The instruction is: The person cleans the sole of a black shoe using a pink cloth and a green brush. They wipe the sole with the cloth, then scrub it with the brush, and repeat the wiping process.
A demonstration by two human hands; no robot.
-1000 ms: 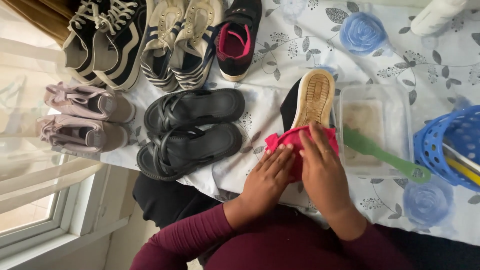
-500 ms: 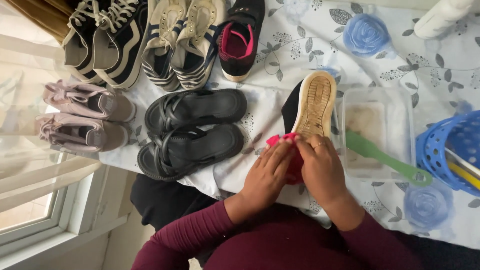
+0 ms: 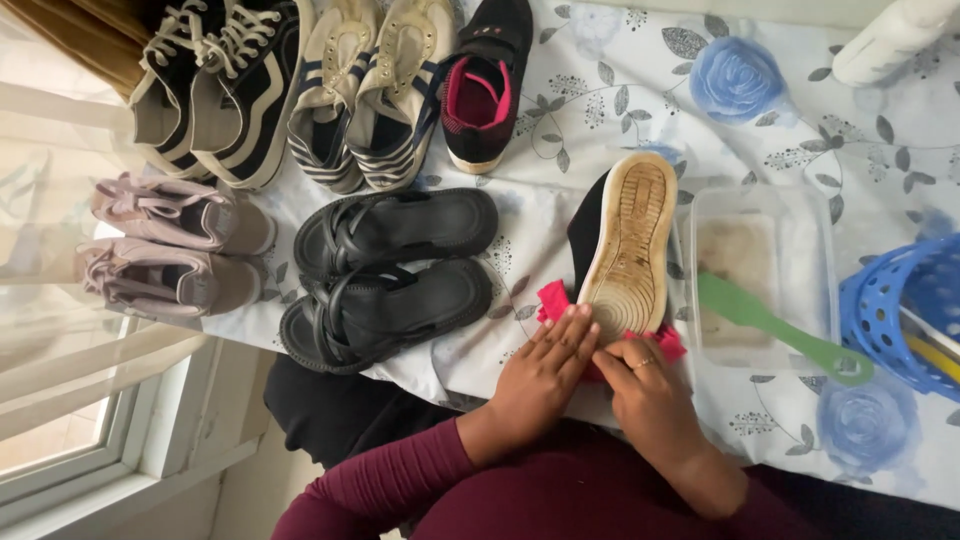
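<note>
While the black shoe with the tan rubber sole [image 3: 628,250] is lying sole-up on the floral tablecloth [image 3: 600,90], you are pressing your left hand [image 3: 540,375] and right hand [image 3: 648,395], fingers flat rather than gripping, onto the pink cloth [image 3: 552,300] under its near end. Its long axis is running away from you; both hands are equally near.
</note>
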